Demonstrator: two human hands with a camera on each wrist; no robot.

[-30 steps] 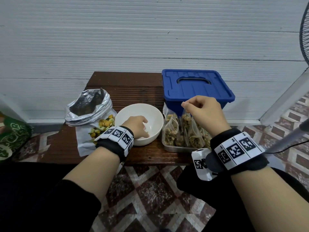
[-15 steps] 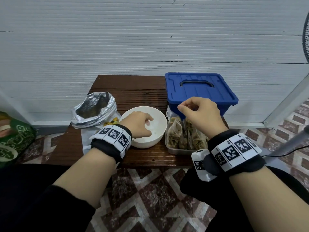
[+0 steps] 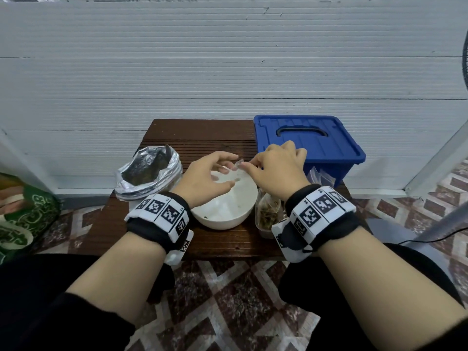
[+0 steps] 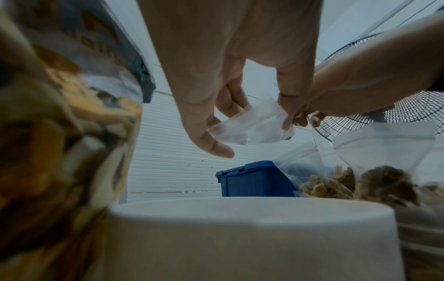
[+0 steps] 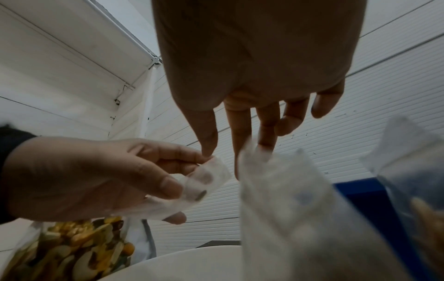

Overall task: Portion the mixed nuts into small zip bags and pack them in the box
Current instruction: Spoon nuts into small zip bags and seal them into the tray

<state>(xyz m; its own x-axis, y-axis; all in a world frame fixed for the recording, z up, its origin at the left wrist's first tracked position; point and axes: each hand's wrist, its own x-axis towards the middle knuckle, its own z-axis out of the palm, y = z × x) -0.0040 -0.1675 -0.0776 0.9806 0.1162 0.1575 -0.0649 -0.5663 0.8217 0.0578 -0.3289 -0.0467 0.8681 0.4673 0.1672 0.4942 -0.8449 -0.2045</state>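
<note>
**Two hands hold an empty zip bag above a white bowl**

While both hands meet just above centre of the head view, a small clear zip bag [image 4: 254, 123] hangs between them over the white bowl [image 3: 222, 211]. The left hand [image 3: 205, 173] has thumb and fingers curled round the bag's left side; the right hand [image 3: 276, 168] pinches its right edge between thumb and forefinger, the other fingers loosely extended.

The bag looks empty, thin and limp. It would likely weigh almost nothing, crumple easily and slide between fingertips, so the stiffer zip strip along the mouth seems the best place to take hold, one hand on each lip to pull it open.

The bowl, at centre, appears nearly empty, with only a few specks inside. To its left stands a foil pouch [image 3: 149, 171], mouth rolled open, its contents dark and hard to make out; the right wrist view shows mixed nuts [image 5: 79, 245] through a clear panel in its lower left. Right of the bowl, a clear tray [image 3: 264, 230] holds filled zip bags [image 4: 382, 182] standing upright. Behind it, right of centre, the blue box [image 3: 306, 145] sits with its lid closed on the dark wooden table [image 3: 202, 133].
</note>
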